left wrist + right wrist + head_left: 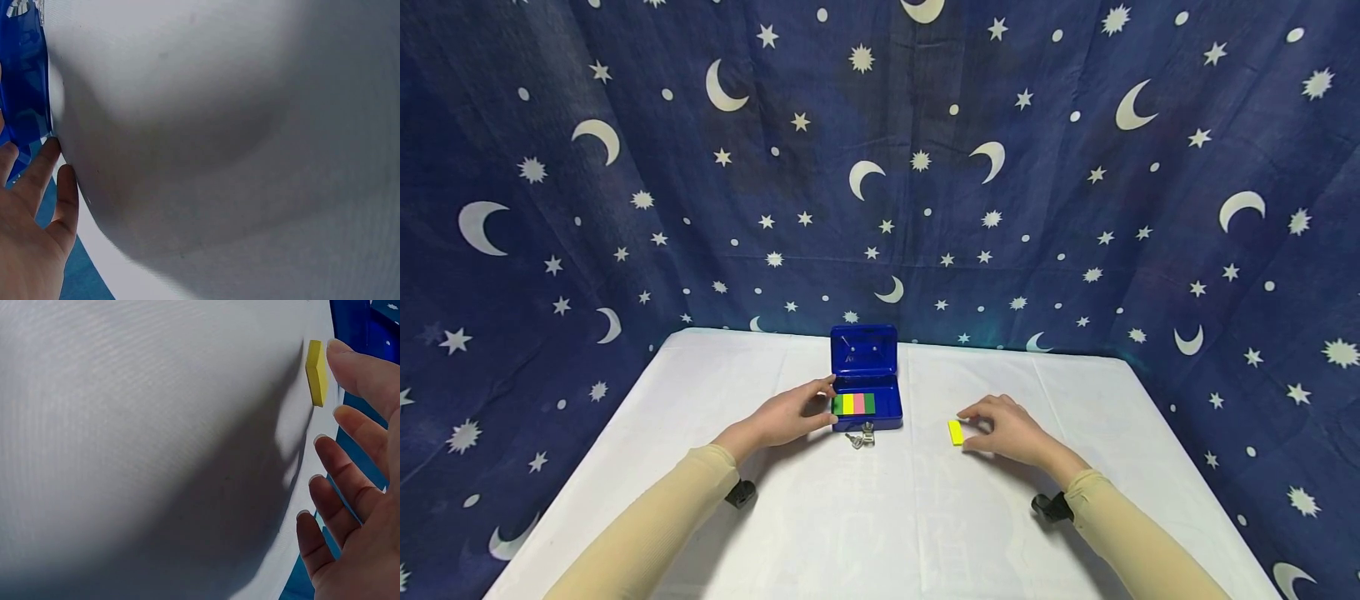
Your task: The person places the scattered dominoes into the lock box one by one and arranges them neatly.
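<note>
A blue cash box (891, 403) stands on the table with its lid (864, 352) raised. Inside, at its left front, lies a row of coloured blocks (853, 404) in green, yellow and pink. My left hand (790, 412) rests against the box's left side, thumb toward the front and fingers toward the back; the left wrist view shows loosely extended fingers beside the blue wall (28, 81). To the right of the box, a yellow block (956, 432) lies on the cloth. Around its right side my right hand (1011, 429) is spread, with a gap to the block (317, 374) in the right wrist view.
A lock (868, 432) hangs at the box front, with keys (854, 441) beside it. White cloth (880, 525) covers the table. Behind and at the sides hangs a dark blue curtain (910, 217) with moons and stars.
</note>
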### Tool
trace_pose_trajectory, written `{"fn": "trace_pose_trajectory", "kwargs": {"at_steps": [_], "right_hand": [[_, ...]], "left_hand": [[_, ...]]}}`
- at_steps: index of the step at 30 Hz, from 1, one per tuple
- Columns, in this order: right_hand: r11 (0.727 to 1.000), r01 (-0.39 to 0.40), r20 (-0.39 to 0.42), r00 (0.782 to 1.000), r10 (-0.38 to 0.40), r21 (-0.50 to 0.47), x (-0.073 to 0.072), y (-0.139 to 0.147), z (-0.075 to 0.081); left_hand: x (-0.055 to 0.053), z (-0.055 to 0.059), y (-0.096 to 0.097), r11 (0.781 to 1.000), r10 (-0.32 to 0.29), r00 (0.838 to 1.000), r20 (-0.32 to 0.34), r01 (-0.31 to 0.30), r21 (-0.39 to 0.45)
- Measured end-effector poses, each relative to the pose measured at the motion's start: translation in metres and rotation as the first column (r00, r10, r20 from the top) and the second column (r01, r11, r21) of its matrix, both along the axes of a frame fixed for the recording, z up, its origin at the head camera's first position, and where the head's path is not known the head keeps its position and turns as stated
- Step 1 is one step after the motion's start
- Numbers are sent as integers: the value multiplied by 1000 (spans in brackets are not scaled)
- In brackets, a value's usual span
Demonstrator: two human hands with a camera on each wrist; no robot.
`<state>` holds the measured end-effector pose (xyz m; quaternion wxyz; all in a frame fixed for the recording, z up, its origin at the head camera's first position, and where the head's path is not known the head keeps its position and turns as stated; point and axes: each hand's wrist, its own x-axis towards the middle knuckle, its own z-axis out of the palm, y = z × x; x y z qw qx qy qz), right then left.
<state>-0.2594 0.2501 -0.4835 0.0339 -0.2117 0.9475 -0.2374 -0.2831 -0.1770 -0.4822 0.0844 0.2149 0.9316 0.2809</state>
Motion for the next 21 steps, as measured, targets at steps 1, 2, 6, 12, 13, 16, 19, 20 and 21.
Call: {"fn": "trace_pose_trajectory", "kwargs": {"at_steps": [1, 2, 6, 12, 13, 16, 19, 20, 21], "right_hand": [[1000, -2, -3, 1000, 2, 7, 0, 0, -1], [1000, 0, -3, 1000, 0, 11, 1, 0, -1], [1000, 9, 9, 1000, -9, 22, 1, 0, -2], [999, 30, 54, 998, -30, -14, 1, -1, -3], [999, 34, 62, 998, -33, -23, 1, -1, -4], [999, 37, 68, 997, -34, -32, 0, -2, -5], [998, 42, 79, 996, -39, -38, -1, -2, -6], [998, 41, 78, 996, -38, -39, -1, -2, -6], [998, 44, 82, 996, -40, -41, -1, -2, -6]], "left_hand": [[0, 0, 0, 1000, -2, 1000, 0, 2, 3], [1, 0, 0, 1000, -4, 1000, 0, 4, 5], [1, 1, 0, 1000, -15, 1000, -5, 15, 10], [1, 0, 0, 1000, -18, 1000, -11, 18, 6], [1, 0, 0, 1000, -18, 1000, -9, 18, 7], [1, 0, 0, 1000, -16, 1000, -5, 16, 7], [2, 1, 0, 1000, -13, 1000, -3, 13, 6], [2, 1, 0, 1000, -13, 1000, -2, 13, 5], [3, 2, 0, 1000, -13, 1000, -1, 13, 7]]}}
